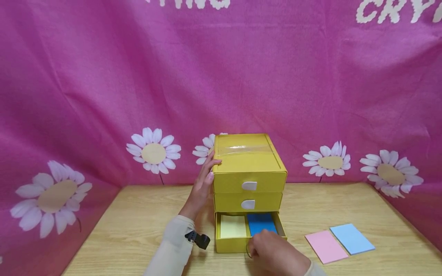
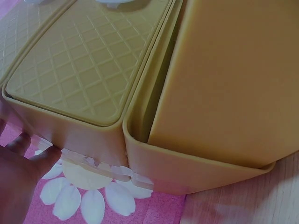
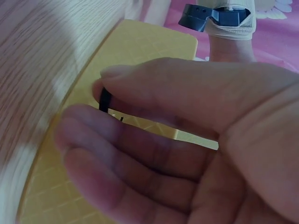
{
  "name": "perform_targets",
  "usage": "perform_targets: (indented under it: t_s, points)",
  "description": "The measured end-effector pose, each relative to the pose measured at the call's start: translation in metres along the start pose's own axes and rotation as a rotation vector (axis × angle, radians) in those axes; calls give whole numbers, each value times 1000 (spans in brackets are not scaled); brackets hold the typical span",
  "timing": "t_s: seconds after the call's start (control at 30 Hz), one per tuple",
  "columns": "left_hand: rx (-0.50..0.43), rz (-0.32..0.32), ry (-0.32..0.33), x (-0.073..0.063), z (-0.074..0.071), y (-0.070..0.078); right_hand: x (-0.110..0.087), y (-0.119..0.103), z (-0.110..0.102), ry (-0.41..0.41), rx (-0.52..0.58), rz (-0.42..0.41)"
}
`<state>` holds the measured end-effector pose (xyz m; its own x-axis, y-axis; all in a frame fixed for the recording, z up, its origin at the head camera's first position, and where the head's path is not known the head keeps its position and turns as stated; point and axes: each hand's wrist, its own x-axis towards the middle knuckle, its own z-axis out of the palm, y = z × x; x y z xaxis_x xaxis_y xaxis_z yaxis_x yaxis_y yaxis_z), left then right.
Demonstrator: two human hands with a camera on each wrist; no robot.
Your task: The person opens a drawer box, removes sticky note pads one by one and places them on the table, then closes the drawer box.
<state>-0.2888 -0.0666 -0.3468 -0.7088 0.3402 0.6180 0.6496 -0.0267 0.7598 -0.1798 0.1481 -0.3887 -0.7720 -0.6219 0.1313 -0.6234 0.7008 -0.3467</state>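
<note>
head view | upper right: white capitals [image 1: 390,11] on the pink cloth backdrop [image 1: 241,76] are spelling "CRY" | a further letter [image 1: 437,13] is running off the right edge | top, left of centre, same backdrop: second white word [image 1: 200,4] is being cut by the upper edge, apparently ending in G

Black loop [image 3: 104,100] — partly hidden (in right wrist view); backdrop lettering [image 1: 383,12] — cut off, top edge.
</note>
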Motion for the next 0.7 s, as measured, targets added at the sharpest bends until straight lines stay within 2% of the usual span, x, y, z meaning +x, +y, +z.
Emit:
perform_targets:
  t_s: [0.37, 0.57, 0.7]
  points:
    - [3, -12, -2, -1, 1, 0, -3, -6, -2, -65, 6, 41]
    - [4, -15, 2, -1, 1, 2, -3, -9, -4, -119, 49, 94]
    - [3, -15, 1, -1, 1, 2, -3, -11, -5, -122, 46, 96]
